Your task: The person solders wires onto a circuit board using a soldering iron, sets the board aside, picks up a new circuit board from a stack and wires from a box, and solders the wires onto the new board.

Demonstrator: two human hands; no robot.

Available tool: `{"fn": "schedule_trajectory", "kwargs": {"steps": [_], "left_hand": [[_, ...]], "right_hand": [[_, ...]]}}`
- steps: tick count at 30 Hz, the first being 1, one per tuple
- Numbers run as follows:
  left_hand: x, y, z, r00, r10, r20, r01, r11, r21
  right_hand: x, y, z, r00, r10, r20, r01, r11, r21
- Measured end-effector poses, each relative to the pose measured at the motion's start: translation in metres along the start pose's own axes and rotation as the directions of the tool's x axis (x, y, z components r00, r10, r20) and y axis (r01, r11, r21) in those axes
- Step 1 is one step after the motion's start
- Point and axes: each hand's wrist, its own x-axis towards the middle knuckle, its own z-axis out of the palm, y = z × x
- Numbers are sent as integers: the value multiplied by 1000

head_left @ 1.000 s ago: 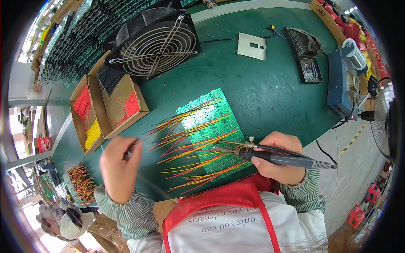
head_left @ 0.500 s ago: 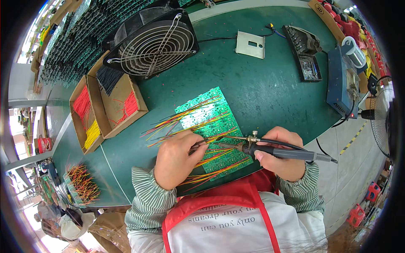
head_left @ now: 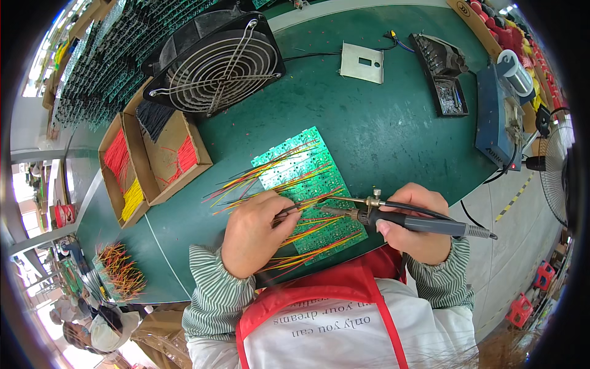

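Note:
A green circuit board panel (head_left: 326,166) lies on the bench in front of me, with rows of red, yellow and black wires (head_left: 295,232) sticking out over its left side. My left hand (head_left: 255,230) is closed at the board's left edge, thumb and fingers pinching thin wires, at least one of them dark. In my right hand (head_left: 421,224) is a soldering iron (head_left: 424,223), with a thin solder feed tube (head_left: 347,200) clamped along it. The iron's tip points left over the middle of the board, near the pinched wires; whether it touches cannot be made out.
Cardboard boxes (head_left: 145,178) of red, yellow and black wires stand left, beside a black fan (head_left: 221,77). A wired board bundle (head_left: 120,270) lies at the left edge. Farther right are a metal plate (head_left: 362,63), an iron stand (head_left: 447,92) and a blue soldering station (head_left: 495,117) with a solder spool (head_left: 515,72).
My right hand and the soldering iron have shifted slightly right, drawing the tip back a little. My left hand keeps its pinch. The whole view has moved slightly.

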Motion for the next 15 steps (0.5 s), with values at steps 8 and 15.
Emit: {"fn": "schedule_trajectory", "kwargs": {"steps": [8, 15], "left_hand": [[-11, 7, -40, 906, -105, -410, 212, 951, 224], [4, 15, 9, 976, 174, -128, -157, 978, 136]], "right_hand": [[-6, 2, -4, 999, 42, -26, -42, 999, 3], [-11, 3, -10, 988, 138, -62, -133, 988, 75]]}}
